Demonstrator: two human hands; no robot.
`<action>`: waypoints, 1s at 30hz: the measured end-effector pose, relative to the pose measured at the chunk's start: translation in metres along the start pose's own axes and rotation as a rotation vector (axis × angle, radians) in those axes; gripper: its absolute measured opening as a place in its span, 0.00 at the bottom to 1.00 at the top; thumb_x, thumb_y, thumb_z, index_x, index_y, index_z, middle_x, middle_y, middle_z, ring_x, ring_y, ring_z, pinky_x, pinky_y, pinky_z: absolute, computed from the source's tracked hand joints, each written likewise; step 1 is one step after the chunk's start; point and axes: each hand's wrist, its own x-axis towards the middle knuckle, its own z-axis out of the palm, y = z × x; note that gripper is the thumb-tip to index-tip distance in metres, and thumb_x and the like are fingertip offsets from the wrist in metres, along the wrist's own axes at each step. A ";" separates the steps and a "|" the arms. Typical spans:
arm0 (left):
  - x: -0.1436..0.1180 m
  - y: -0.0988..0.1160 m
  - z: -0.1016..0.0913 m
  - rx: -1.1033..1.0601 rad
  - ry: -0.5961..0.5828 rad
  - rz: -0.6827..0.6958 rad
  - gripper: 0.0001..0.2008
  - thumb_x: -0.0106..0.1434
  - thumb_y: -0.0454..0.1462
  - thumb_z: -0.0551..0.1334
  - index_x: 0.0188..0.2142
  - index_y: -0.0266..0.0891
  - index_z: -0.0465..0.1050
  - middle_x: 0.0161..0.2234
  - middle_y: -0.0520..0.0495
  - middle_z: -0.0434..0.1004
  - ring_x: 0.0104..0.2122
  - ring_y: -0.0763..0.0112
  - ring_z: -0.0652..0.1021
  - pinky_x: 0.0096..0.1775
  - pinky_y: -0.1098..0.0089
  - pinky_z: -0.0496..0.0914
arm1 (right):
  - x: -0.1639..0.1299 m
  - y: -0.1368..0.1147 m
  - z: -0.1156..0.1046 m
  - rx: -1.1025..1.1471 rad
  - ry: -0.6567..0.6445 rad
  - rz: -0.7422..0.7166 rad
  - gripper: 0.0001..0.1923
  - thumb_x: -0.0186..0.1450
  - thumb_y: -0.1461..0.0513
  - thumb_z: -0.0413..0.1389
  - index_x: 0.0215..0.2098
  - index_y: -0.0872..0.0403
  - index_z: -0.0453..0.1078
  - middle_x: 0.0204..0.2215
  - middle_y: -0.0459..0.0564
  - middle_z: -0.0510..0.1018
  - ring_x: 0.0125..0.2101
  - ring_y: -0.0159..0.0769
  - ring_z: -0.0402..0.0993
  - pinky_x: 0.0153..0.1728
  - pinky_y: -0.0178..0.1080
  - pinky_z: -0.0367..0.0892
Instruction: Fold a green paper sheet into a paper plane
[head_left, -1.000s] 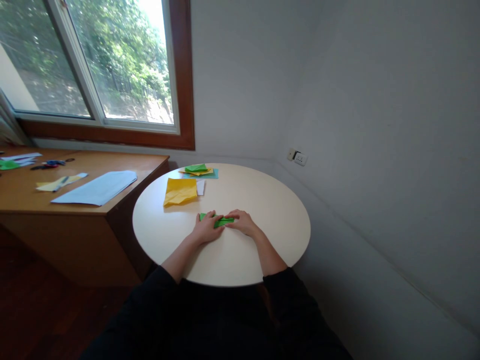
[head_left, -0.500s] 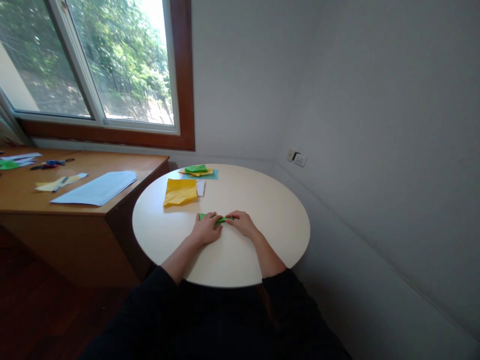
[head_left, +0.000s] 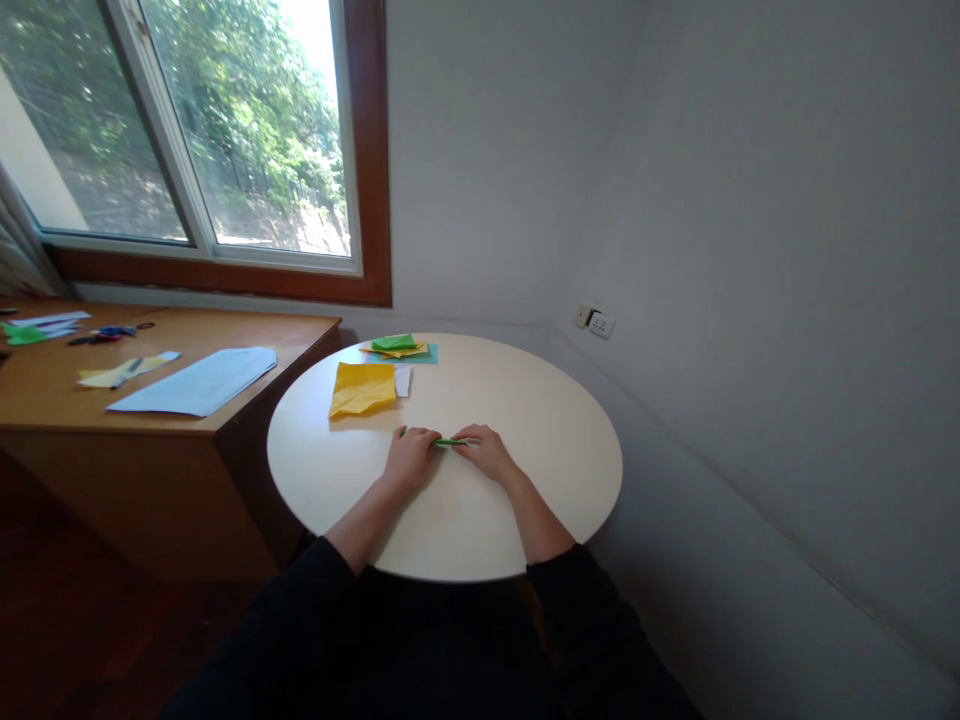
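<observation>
A narrow piece of folded green paper [head_left: 450,442] lies between my hands near the middle of the round white table [head_left: 525,400]. My left hand [head_left: 412,455] is closed on its left end, with the fingers covering most of that side. At the other end, my right hand [head_left: 486,450] pinches the paper between thumb and fingers. Only a thin green strip shows in the gap. Beyond my left hand lies a creased yellow sheet [head_left: 363,388], partly over a small white paper [head_left: 403,381].
At the table's far edge, a green folded paper [head_left: 394,342] tops yellow and blue sheets. A wooden desk [head_left: 180,330] on the left carries light blue paper [head_left: 199,383], scissors [head_left: 112,332] and loose scraps. Walls stand behind and to the right.
The green paper now shows as a thinner strip between my hands. My left fingers have drawn closer together over it. The view has shifted slightly.
</observation>
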 end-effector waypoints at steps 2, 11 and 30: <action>0.000 0.001 -0.001 0.014 0.005 -0.003 0.16 0.61 0.29 0.50 0.41 0.40 0.73 0.39 0.45 0.78 0.42 0.64 0.75 0.47 0.63 0.60 | 0.001 -0.003 0.000 -0.014 0.056 -0.032 0.05 0.55 0.64 0.59 0.30 0.50 0.76 0.32 0.46 0.79 0.36 0.36 0.72 0.41 0.39 0.65; 0.000 0.007 -0.005 0.052 0.043 -0.037 0.14 0.62 0.30 0.50 0.41 0.40 0.71 0.38 0.46 0.77 0.39 0.65 0.75 0.40 0.66 0.61 | 0.002 -0.011 0.004 0.067 0.141 -0.018 0.06 0.55 0.65 0.56 0.30 0.52 0.75 0.30 0.49 0.79 0.34 0.37 0.71 0.37 0.39 0.64; -0.004 0.010 -0.007 0.013 0.109 -0.008 0.09 0.61 0.34 0.53 0.35 0.39 0.71 0.34 0.44 0.75 0.38 0.63 0.73 0.42 0.63 0.59 | 0.005 -0.012 0.006 0.458 0.050 0.163 0.08 0.49 0.59 0.58 0.25 0.55 0.72 0.17 0.45 0.73 0.18 0.30 0.68 0.21 0.33 0.62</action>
